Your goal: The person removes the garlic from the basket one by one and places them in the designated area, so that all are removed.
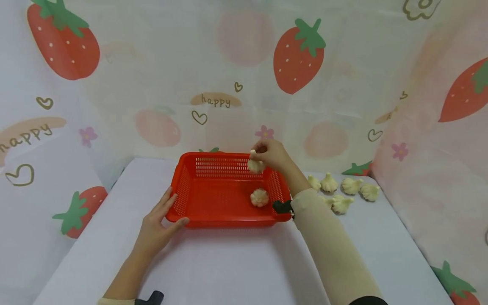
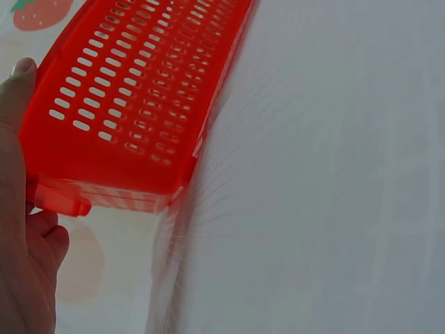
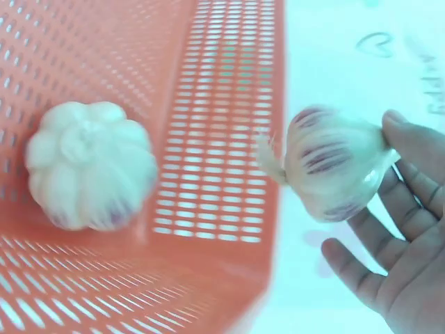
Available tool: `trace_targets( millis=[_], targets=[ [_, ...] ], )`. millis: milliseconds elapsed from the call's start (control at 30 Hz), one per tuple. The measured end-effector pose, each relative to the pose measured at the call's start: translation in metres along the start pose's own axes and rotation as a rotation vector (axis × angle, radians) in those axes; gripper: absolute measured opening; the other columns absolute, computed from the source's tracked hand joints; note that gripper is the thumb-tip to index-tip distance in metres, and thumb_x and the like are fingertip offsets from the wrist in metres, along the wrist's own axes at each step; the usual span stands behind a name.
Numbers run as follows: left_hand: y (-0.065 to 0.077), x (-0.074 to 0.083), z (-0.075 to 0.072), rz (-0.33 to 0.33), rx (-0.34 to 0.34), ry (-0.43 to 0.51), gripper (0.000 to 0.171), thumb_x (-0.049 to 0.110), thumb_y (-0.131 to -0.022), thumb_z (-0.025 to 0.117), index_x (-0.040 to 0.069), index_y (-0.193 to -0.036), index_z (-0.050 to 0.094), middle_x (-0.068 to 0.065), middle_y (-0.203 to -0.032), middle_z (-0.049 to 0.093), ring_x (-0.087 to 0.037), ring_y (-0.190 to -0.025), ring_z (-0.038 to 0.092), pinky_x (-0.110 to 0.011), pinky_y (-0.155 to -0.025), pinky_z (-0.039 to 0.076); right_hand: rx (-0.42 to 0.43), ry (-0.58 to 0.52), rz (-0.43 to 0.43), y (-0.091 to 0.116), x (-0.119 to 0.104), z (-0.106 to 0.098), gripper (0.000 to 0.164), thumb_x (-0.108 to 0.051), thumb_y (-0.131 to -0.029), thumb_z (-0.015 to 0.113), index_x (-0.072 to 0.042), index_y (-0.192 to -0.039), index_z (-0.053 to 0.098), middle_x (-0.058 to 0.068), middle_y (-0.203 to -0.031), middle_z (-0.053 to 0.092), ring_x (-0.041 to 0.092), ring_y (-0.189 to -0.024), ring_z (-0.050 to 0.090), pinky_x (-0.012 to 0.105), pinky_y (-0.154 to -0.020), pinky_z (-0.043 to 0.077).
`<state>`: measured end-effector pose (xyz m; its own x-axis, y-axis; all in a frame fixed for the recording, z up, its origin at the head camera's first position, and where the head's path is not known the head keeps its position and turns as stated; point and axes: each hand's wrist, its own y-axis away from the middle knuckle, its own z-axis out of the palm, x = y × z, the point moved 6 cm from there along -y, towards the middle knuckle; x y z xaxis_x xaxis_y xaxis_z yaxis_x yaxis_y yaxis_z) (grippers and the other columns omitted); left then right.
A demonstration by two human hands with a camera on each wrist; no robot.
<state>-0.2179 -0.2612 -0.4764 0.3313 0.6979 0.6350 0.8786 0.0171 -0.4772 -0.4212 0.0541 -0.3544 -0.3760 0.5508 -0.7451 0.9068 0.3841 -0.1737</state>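
Observation:
A red plastic basket (image 1: 217, 201) with slotted walls stands on the white table. My left hand (image 1: 154, 224) grips its left end, thumb at the near rim; the left wrist view shows the fingers (image 2: 52, 240) curled beneath the rim. Above the basket's far right part, my right hand (image 1: 275, 156) pinches a garlic bulb (image 1: 256, 166) by its stem. Purple streaks and a tuft of roots show on this held bulb in the right wrist view. Another garlic bulb (image 1: 259, 198) lies on the basket floor, toward the right side.
Several more garlic bulbs (image 1: 340, 204) lie in a loose group on the table (image 1: 244, 267), right of the basket and partly behind the right forearm. A strawberry-print sheet (image 1: 171, 63) hangs along the back and both sides.

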Motion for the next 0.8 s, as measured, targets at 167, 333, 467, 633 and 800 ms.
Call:
trace_targets(
  millis=[167,333,467,633,800],
  targets=[
    [0.000,0.001,0.001,0.002,0.010,0.007,0.085,0.038,-0.083,0.086,0.012,-0.155,0.047,0.001,-0.166,0.034,-0.027,-0.151,0.037,-0.003,-0.105,0.026,0.046,-0.023,-0.008,0.019,-0.012,-0.023,0.023,-0.025,-0.093,0.077,-0.010,-0.109,0.071,0.009,-0.106,0.070,0.025,-0.101,0.065,0.040,-0.091,0.057],
    [-0.002,0.002,0.000,0.007,0.018,0.001,0.086,0.038,-0.083,0.086,0.012,-0.155,0.046,0.001,-0.166,0.034,-0.026,-0.151,0.038,-0.003,-0.105,0.027,0.089,-0.045,-0.021,0.041,-0.016,-0.037,0.024,-0.029,-0.092,0.079,-0.014,-0.109,0.071,0.005,-0.106,0.072,0.023,-0.101,0.066,0.043,-0.088,0.058],
    [-0.001,0.002,-0.001,0.008,0.021,-0.005,0.085,0.039,-0.084,0.086,0.012,-0.155,0.046,0.001,-0.166,0.034,-0.028,-0.150,0.039,-0.003,-0.105,0.027,0.139,-0.053,-0.054,0.062,-0.012,-0.042,0.024,-0.029,-0.092,0.079,-0.015,-0.110,0.072,0.003,-0.105,0.073,0.022,-0.099,0.068,0.042,-0.090,0.059],
    [0.000,0.003,-0.001,0.012,0.022,-0.001,0.086,0.037,-0.083,0.086,0.011,-0.155,0.046,0.000,-0.166,0.035,-0.029,-0.150,0.039,-0.002,-0.105,0.026,0.233,-0.111,-0.056,0.090,-0.002,-0.048,0.032,-0.034,-0.090,0.081,-0.014,-0.114,0.073,0.004,-0.107,0.074,0.027,-0.099,0.070,0.044,-0.091,0.060],
    [0.000,0.004,0.001,0.003,0.011,0.008,0.086,0.037,-0.084,0.086,0.012,-0.155,0.046,0.000,-0.166,0.034,-0.028,-0.151,0.038,-0.002,-0.105,0.026,0.315,-0.135,-0.030,0.115,0.009,-0.055,0.032,-0.039,-0.088,0.082,-0.018,-0.111,0.073,0.001,-0.108,0.074,0.023,-0.099,0.071,0.035,-0.087,0.061]
  ],
)
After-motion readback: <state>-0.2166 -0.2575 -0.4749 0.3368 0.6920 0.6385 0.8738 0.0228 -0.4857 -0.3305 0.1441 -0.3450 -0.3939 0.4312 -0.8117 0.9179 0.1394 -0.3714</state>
